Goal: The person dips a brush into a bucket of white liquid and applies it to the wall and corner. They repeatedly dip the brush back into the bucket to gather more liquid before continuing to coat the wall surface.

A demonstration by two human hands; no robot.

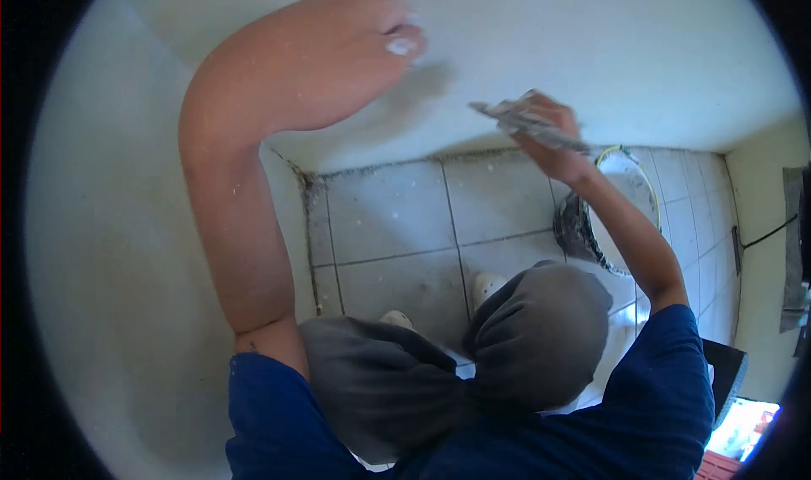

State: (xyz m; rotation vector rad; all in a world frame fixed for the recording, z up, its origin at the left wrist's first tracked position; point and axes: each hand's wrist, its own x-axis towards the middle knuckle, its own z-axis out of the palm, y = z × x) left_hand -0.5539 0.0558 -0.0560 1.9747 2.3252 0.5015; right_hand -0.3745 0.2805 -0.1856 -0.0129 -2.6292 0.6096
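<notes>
My left hand [367, 37] is raised close to the pale wall [642, 49], its fingers curled closed. White paste is smeared on the thumb and fingertips, and whatever the fingers may hold is hidden. Lower and to the right, my right hand [553, 121] grips a trowel [541, 131], seen nearly edge-on and slightly blurred. Its metal is streaked with grey-white paste, and its tip points left toward the wall. Below my right forearm stands a bucket [579, 231] with a paste-crusted side and pale contents, partly covered by the arm.
Grey floor tiles [393, 206] meet the wall along a dirty edge, with white specks scattered on them. A second wall [110, 252] rises at the left, forming a corner. At the lower right are a dark chair-like edge [726, 383] and a bright screen-like patch [748, 425].
</notes>
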